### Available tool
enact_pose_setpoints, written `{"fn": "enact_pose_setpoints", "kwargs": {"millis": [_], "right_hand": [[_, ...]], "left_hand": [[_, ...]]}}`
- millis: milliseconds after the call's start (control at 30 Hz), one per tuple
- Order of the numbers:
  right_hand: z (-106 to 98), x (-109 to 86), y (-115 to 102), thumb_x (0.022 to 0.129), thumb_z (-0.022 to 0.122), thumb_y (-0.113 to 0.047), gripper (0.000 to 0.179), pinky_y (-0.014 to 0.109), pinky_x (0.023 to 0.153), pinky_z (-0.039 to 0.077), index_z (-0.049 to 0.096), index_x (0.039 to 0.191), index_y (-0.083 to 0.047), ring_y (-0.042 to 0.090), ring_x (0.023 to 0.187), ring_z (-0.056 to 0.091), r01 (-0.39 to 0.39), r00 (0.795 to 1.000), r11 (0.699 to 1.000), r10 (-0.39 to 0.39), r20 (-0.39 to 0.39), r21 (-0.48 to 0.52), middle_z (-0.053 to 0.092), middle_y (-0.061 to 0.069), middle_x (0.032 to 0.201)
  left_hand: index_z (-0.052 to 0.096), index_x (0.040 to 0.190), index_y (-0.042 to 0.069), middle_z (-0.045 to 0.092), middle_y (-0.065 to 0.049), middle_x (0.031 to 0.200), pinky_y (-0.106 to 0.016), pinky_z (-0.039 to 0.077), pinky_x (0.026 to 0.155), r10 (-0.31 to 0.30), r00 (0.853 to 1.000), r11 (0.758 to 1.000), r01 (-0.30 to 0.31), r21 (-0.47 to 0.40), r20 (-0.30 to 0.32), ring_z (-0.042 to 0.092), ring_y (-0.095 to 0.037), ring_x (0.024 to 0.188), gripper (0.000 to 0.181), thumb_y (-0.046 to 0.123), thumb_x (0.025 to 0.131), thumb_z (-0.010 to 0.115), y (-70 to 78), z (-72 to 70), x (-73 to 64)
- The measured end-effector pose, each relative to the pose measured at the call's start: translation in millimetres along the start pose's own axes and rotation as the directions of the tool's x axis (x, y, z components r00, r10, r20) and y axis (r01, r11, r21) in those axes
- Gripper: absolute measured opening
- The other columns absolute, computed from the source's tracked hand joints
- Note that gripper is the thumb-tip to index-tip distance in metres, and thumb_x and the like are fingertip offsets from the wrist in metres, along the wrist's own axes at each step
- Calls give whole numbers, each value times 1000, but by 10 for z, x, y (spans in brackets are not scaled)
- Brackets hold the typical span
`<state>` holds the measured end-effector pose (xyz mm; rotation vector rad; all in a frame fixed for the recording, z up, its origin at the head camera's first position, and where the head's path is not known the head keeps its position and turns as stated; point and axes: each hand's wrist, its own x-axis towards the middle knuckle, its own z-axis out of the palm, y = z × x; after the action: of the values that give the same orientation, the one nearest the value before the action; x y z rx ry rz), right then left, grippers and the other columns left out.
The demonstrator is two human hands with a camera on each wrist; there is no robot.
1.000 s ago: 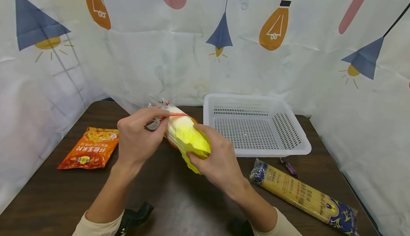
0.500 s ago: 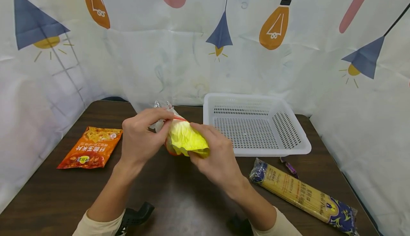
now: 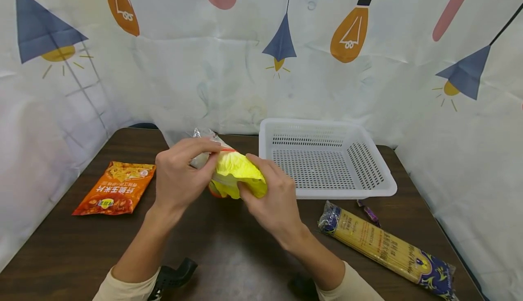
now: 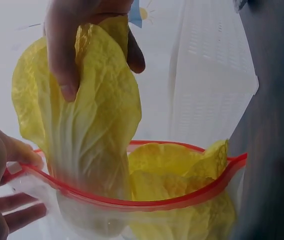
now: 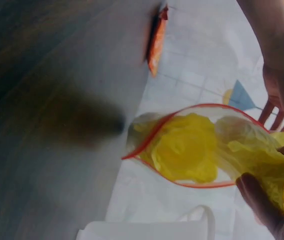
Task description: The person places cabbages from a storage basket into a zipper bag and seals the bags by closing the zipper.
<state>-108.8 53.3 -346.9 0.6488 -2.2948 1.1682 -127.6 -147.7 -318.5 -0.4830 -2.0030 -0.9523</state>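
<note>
A clear zip bag (image 3: 206,155) with a red rim is held above the dark table (image 3: 229,255). My left hand (image 3: 209,156) pinches the rim and keeps the mouth wide. My right hand (image 3: 264,179) grips a yellow cabbage leaf (image 3: 234,171) that is partly inside the bag. In the left wrist view the right hand's fingers (image 4: 64,60) pinch the leaf (image 4: 92,120) above the red rim (image 4: 182,200), with more yellow leaves (image 4: 177,165) inside. The right wrist view looks into the bag mouth (image 5: 192,145) at the leaves inside.
A white perforated basket (image 3: 367,187) stands at the back right. An orange snack packet (image 3: 114,189) lies at the left. A long pack of spaghetti (image 3: 384,246) lies at the right front, with a small purple wrapper (image 3: 369,212) beside it. Patterned curtains surround the table.
The right hand has pushed the yellow leaf further down into the bag, so less of it hangs out below. The left hand has kept its pinch on the rim.
</note>
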Motion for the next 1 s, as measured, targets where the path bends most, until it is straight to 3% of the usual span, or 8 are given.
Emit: {"fn": "enact_pose_setpoints", "kwargs": {"millis": [67,167,300,633,900,1000], "right_hand": [[21,-6,5,85,85,-19,55,32,90,62,67,136,-14,19,103,70,24,1000,1000,-24,-13,-5,70,5,118],[42,-12,4,86,85,-18,55,33,91,62,67,138,-15,20,103,69,57,998,998,-58,-31,-9,69,6,117],[52,-22,5,85,86,-15,56,35,92,62,67,137,-15,22,104,69,82,995,996,-84,-57,-29,68,8,118],[71,-56,16,79,84,-4,61,38,86,64,67,137,-15,25,99,72,178,975,981,-187,-121,-82,67,11,118],[100,-48,21,80,88,-8,63,37,87,64,66,138,-15,26,96,71,207,972,974,-216,-95,-94,65,12,118],[121,-34,29,82,87,-11,60,37,86,63,66,138,-15,25,96,70,189,977,981,-192,-95,-44,64,11,117]], "left_hand": [[84,93,8,81,-7,93,-14,52,96,-17,1000,999,18,43,-10,78,-29,95,10,4,85,80,13,-6,-7],[84,96,10,81,-6,94,-32,61,80,-39,998,991,44,127,-41,77,-29,91,11,10,87,77,45,-13,-12],[84,101,12,81,-7,99,-51,59,68,-65,996,973,79,219,-68,75,-32,93,16,16,88,75,91,-30,-8],[83,102,7,80,-8,111,-48,55,61,-198,980,932,190,307,-7,75,-34,90,17,15,91,72,200,-173,30],[83,103,6,79,-7,114,-46,64,73,-279,959,949,267,165,52,75,-26,97,14,10,91,76,130,-152,42],[83,104,8,79,-5,112,-29,63,76,-271,961,955,262,137,49,75,-24,98,14,11,91,77,92,-145,37]]}}
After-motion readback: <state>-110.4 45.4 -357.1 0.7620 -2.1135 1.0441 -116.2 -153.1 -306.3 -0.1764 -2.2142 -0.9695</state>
